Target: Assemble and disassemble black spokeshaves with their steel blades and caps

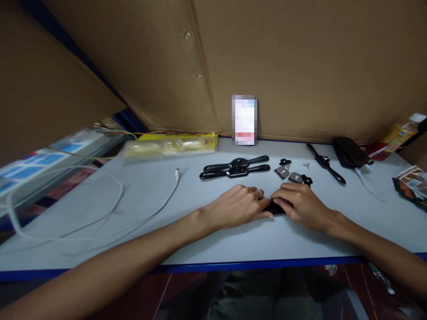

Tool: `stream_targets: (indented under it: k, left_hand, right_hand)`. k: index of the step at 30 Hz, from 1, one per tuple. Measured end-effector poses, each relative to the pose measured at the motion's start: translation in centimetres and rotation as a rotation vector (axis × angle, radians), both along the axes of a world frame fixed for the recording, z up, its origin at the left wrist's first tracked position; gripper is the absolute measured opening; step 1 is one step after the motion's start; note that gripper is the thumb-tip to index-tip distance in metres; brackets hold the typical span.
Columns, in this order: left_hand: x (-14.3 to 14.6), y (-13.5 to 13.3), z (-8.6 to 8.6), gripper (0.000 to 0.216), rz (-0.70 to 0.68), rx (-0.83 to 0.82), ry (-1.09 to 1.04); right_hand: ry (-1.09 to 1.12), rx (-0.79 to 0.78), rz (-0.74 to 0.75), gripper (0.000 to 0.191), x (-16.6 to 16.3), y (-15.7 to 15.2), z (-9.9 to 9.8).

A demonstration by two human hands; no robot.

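Black and mostly hidden, a small tool part (276,208) lies flat on the pale desk (233,240) between the two hands, near its front edge. Left hand (238,205) rests palm down with fingers curled onto the part's left end, a ring on one finger; right hand (300,203) covers its right end, so each grip is narrow and closed over the piece. Just behind them sit two black spokeshaves (235,168) side by side, flat metal blades (288,174), and a third spokeshave (325,162) further right. White cable (147,213) loops across the desk's left side.
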State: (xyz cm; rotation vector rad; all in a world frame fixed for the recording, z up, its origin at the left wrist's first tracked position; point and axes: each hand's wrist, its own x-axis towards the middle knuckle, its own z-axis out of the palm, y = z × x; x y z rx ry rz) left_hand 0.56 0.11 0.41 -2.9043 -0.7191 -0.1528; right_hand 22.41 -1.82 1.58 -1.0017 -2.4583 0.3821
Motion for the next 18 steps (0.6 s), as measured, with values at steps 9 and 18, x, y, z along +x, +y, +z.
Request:
stream_targets:
  k: [9, 18]
  left_hand:
    - [-0.1, -0.1, -0.1, 0.059, 0.008, -0.014, 0.006]
    - [-0.1, 0.0, 0.0, 0.064, -0.012, -0.006, -0.045]
  right_hand:
    - [0.079, -0.254, -0.14, 0.016, 0.2, 0.5, 0.3]
    - [-0.218, 0.183, -0.18, 0.024, -0.4, -0.6, -1.2]
